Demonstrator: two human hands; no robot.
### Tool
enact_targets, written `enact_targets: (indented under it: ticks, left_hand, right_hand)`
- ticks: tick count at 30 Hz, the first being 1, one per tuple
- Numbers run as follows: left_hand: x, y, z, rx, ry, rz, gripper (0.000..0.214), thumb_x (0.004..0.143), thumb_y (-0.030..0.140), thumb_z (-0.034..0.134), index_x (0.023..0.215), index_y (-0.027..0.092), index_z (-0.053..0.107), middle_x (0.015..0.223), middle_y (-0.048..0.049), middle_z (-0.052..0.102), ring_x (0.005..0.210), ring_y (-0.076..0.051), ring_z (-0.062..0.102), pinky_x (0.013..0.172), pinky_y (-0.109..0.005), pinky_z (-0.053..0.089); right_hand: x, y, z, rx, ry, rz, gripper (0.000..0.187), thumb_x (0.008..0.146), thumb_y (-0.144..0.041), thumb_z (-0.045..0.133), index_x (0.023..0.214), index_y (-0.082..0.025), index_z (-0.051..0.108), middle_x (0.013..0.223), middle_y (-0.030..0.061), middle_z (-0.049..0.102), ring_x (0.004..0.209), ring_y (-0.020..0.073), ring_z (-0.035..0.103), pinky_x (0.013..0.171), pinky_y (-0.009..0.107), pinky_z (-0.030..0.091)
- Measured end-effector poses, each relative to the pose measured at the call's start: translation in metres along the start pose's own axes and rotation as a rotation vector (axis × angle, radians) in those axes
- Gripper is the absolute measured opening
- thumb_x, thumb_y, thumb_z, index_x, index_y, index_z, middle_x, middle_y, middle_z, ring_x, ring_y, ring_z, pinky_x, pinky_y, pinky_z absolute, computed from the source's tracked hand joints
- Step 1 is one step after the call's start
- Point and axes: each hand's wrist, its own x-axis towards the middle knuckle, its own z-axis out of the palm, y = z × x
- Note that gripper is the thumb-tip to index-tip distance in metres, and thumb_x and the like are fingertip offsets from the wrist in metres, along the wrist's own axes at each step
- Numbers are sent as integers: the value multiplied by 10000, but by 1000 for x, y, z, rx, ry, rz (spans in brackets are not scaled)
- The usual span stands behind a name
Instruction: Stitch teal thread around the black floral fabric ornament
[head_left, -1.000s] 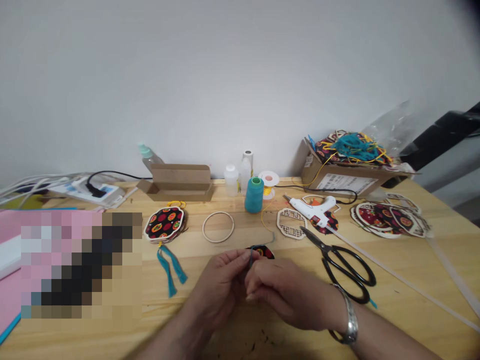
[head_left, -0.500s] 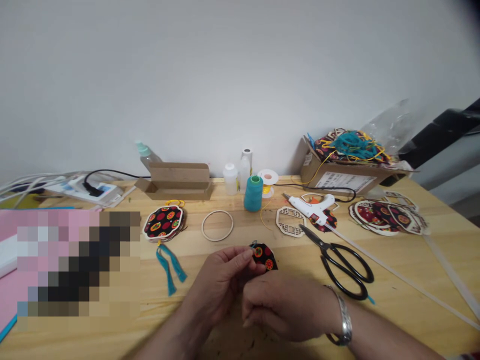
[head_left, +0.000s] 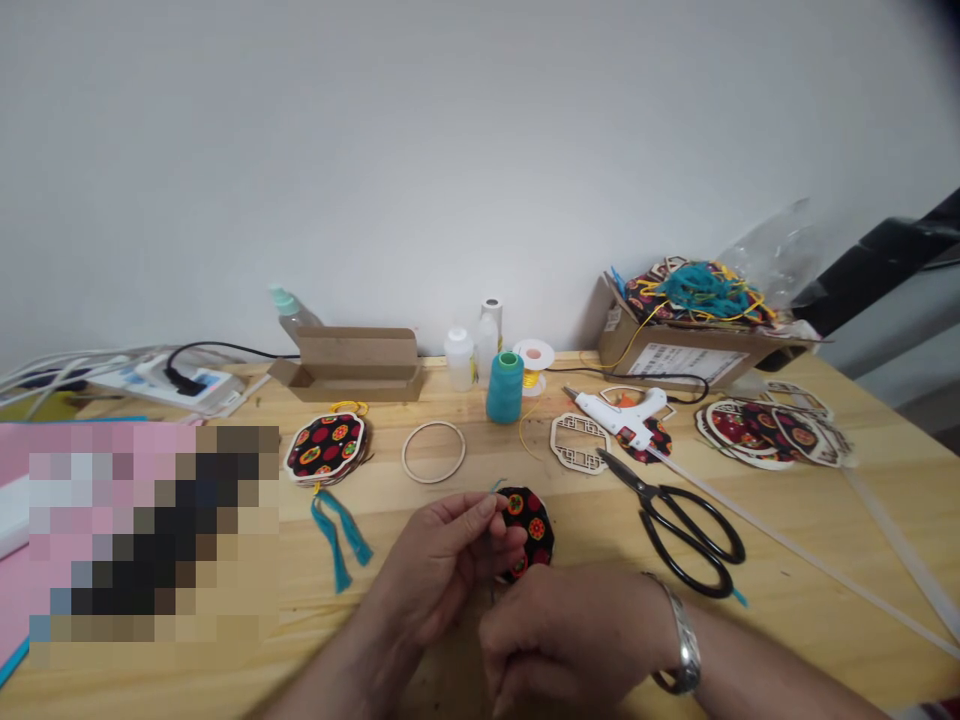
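My left hand (head_left: 454,545) is closed in a pinch at the centre front, with a short end of teal thread (head_left: 497,486) poking out above its fingertips. Just behind the fingers is a round piece of dark fabric (head_left: 538,535) with red and orange flower patterns; whether it is held or lies on the table I cannot tell. Low and to the right, my right hand (head_left: 570,635) has its fingers curled shut, and what is in them is hidden. Black-handled scissors (head_left: 675,525) lie to the right of the fabric piece.
Around the hands lie a wooden ring (head_left: 433,452), a lattice frame (head_left: 581,443), a white glue gun (head_left: 634,413) and a tasselled ornament (head_left: 326,447). A teal thread cone (head_left: 505,390), bottles (head_left: 460,360) and a full cardboard box (head_left: 675,350) stand behind.
My right hand has moved slightly down and left, away from the fabric piece. More of that fabric now shows between the hands. My left hand keeps its pinch.
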Motion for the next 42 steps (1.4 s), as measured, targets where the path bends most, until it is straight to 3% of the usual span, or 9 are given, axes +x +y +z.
enact_targets:
  ticks: [12,20,24,27,31,34,36,38,42]
  left_hand:
    - [-2,1,1,5,-21,21,78,743,190,622,744,112,626,591,3,600,563,-129,629,600,-260,528]
    - [0,1,1,12,-17,32,89,756,190,603,751,103,622,603,-5,585,564,-123,612,587,-258,516]
    - [0,-1,1,6,-36,71,96,738,202,624,744,106,627,563,21,530,496,-80,528,522,-223,469]
    - [0,-4,1,31,-50,125,121,750,222,613,735,103,633,538,43,479,424,-29,386,438,-166,370]
    - [-2,-5,2,149,-32,164,145,759,265,596,738,125,631,577,29,503,483,-49,426,466,-163,339]
    - [-5,-4,3,349,6,209,184,752,306,593,660,147,602,566,32,496,521,-80,447,503,-188,348]
    - [-7,-3,4,516,39,260,233,750,323,588,591,153,575,530,41,470,500,-81,415,489,-187,327]
    - [-8,-2,6,654,55,304,255,758,332,569,572,158,577,518,38,477,509,-92,417,498,-193,327]
    - [-9,-3,7,770,21,343,264,779,324,529,586,163,609,543,18,526,549,-116,447,539,-209,340]
  right_hand:
    - [0,0,-1,-42,-91,25,132,814,-248,538,831,-143,615,718,-8,647,631,80,548,512,145,352]
    - [2,0,1,12,-164,30,83,792,-185,549,818,-144,617,747,-8,660,632,69,552,531,132,363]
    - [-1,2,1,61,-155,-15,87,776,-195,570,799,-141,635,717,-8,652,605,65,539,538,129,368]
    - [-6,4,-2,205,-14,-43,188,785,-304,573,720,-143,644,657,-17,620,566,58,520,537,135,373]
    - [-6,8,-10,354,537,247,384,826,-392,488,565,-133,600,509,-23,537,469,59,457,465,165,350]
    - [0,15,-13,445,858,423,306,790,-374,539,615,-134,613,537,-13,564,495,74,487,464,174,374]
    - [3,18,-14,555,892,440,215,724,-347,616,714,-133,633,631,4,618,555,89,535,514,189,420]
    - [6,20,-13,685,859,426,240,683,-335,652,797,-126,632,681,16,640,571,96,557,538,205,447]
    - [5,19,-11,731,848,394,237,682,-340,650,770,-121,630,644,10,628,542,94,550,501,201,439]
